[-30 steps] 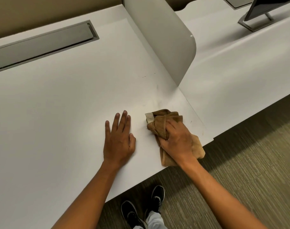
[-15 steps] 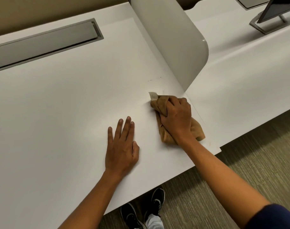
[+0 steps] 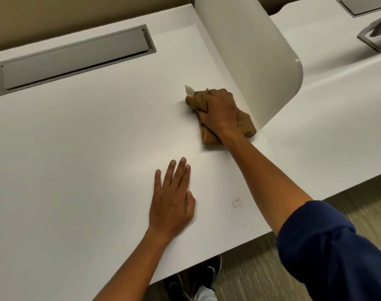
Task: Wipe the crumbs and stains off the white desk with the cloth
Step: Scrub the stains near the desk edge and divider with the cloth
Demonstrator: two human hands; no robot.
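My right hand [image 3: 220, 111] has pushed the cloth [image 3: 207, 118], bunched in a tight grip, up to one o'clock beside the divider [image 3: 261, 61]. Left hand [image 3: 172, 200] stays spread flat on the surface [image 3: 76, 148]. Crumbs [image 3: 236, 203] at four o'clock remain.

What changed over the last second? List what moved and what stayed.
The right hand pushed the brown cloth away from the desk's front edge, up alongside the white divider panel. A patch of crumbs now shows near the front edge. The left hand stayed flat on the white desk; the grip on the cloth is unchanged.
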